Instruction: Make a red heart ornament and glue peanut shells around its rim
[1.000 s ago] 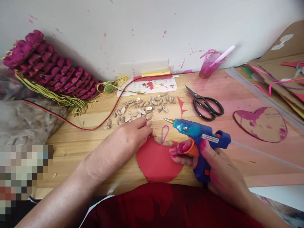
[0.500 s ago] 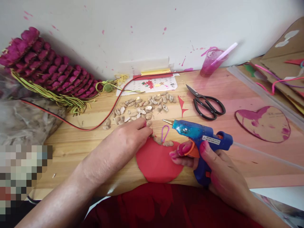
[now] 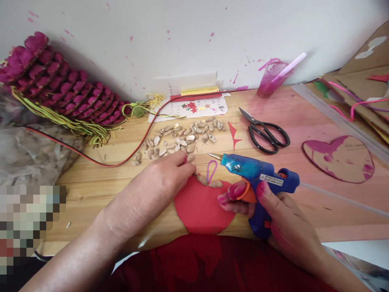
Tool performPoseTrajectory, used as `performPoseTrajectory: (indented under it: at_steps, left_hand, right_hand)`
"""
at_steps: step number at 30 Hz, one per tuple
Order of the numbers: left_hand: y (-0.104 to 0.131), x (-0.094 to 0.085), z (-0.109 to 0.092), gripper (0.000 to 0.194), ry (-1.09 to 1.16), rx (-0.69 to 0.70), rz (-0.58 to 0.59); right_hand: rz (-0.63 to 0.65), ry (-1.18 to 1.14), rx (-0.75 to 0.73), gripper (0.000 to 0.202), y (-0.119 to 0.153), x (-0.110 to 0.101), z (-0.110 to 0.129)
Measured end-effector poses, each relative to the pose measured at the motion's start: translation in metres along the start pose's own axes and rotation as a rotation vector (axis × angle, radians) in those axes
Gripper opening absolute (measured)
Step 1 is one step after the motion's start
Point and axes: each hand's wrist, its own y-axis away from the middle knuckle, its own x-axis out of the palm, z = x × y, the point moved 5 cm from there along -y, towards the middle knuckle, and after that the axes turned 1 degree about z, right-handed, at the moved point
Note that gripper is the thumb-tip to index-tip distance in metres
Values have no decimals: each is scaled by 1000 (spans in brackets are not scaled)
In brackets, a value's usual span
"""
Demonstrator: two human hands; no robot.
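Holding the blue glue gun [image 3: 249, 168]: our right hand [image 3: 288, 219] is wrapped around its handle, fingers curled at the orange trigger [image 3: 249, 192].
Nozzle: the metal tip [image 3: 215, 156] points to our left, over the table just beyond the purple loop [image 3: 208, 170].
Red piece: the rounded red piece [image 3: 205, 211] lies in front of us on the wooden table [image 3: 100, 202], between our two hands.
Left hand: our left hand [image 3: 165, 174] has its fingers drawn together at the far left edge of the red piece; we cannot tell whether they pinch anything.
Edge shells: we see two peanut shells [image 3: 216, 184] along the far edge, with the loop's lower end between them.
Loose shells: many more, the loose shells [image 3: 181, 142], are scattered beyond our left hand.
Scissors: the black-handled scissors [image 3: 253, 121] lie open beyond the gun, near red scraps [image 3: 232, 132].
Heart: a pink-stained cardboard heart [image 3: 340, 158] rests to our right.
Cup: a pink-smeared cup [image 3: 272, 81] stands near the wall, a pale stick [image 3: 293, 65] leaning in it.
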Motion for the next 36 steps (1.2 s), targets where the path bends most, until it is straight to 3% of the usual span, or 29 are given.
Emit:
performPoseTrajectory:
  at_steps: [7, 15, 18, 23, 29, 36]
  left_hand:
    - [-3, -1, -2, 21, 38, -48, 40]
    - [0, 1, -2, 22, 68, -71, 4]
    - [3, 0, 2, 19, 111, -81, -61]
    - [10, -3, 10, 29, 204, -184, -223]
    - [12, 2, 5, 17, 169, -200, -330]
    - [9, 8, -2, 24, 24, -244, -260]
  right_hand:
    - [-9, 5, -4, 28, 0, 0, 0]
    - [-11, 20, -14, 29, 0, -3, -1]
    - [-15, 21, -10, 29, -1, -4, -1]
    - [-15, 52, -5, 31, 1, -4, 1]
    - [-21, 68, -1, 30, 1, -4, 1]
    - [-14, 38, 18, 29, 0, -6, -3]
